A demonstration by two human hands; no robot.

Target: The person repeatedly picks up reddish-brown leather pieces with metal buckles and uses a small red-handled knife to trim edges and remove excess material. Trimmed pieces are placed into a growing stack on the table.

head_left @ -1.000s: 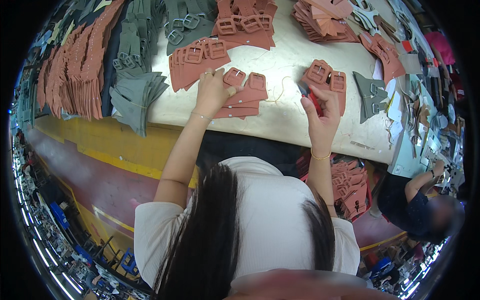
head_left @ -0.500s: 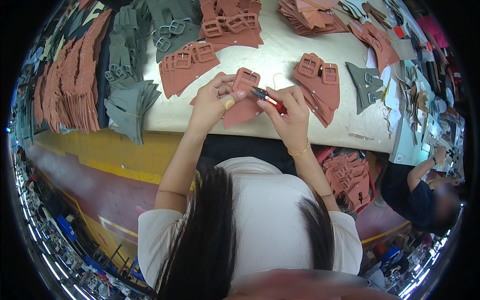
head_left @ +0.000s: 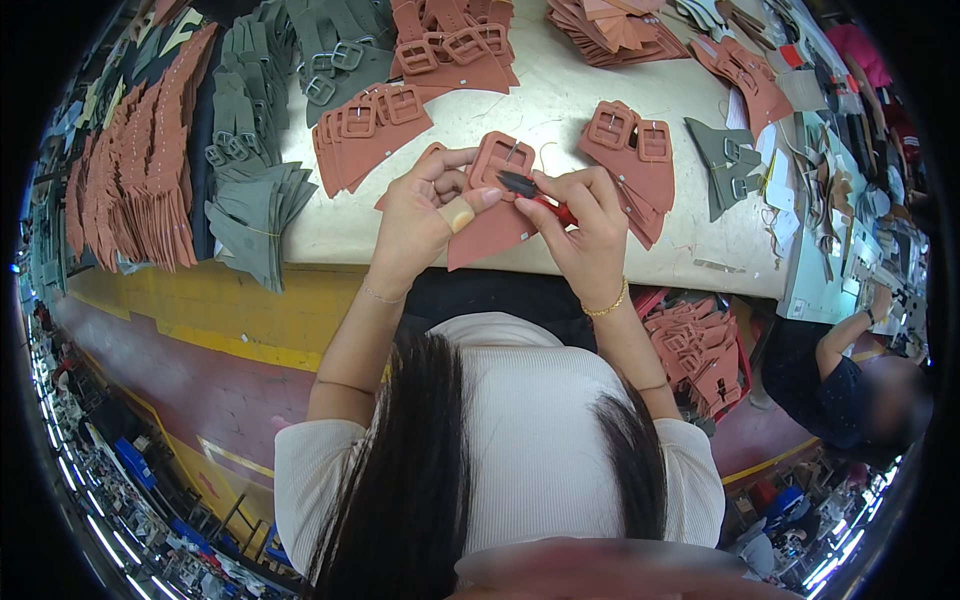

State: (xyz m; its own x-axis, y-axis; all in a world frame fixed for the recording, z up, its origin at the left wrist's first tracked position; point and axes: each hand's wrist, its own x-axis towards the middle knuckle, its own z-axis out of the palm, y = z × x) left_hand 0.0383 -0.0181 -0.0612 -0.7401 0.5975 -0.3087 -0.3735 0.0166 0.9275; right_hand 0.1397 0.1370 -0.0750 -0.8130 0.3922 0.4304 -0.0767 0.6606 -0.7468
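My left hand [head_left: 425,205] is closed on a terracotta leather piece [head_left: 487,238] with a covered square buckle [head_left: 502,157] at its top. A bandage wraps its thumb, which presses beside the buckle. In my right hand [head_left: 585,225] is a pair of red-handled thread snips [head_left: 552,206]. Their dark blades [head_left: 517,184] lie against the piece just below the buckle opening. Whether the blades are apart or together I cannot tell. To the right rests a stack of similar buckled pieces [head_left: 640,185], and another fanned stack [head_left: 370,140] lies to the left.
Green buckled pieces [head_left: 262,215] and long rows of terracotta pieces [head_left: 140,170] cover the table's left side. A green piece [head_left: 722,170] lies at the right. Below the table edge, a red bin [head_left: 742,365] holds terracotta pieces. A co-worker [head_left: 850,370] is at the far right.
The held piece has come slightly nearer and its buckle faces up more. The snips' blades have shifted onto the area under the buckle. Both hands keep their hold.
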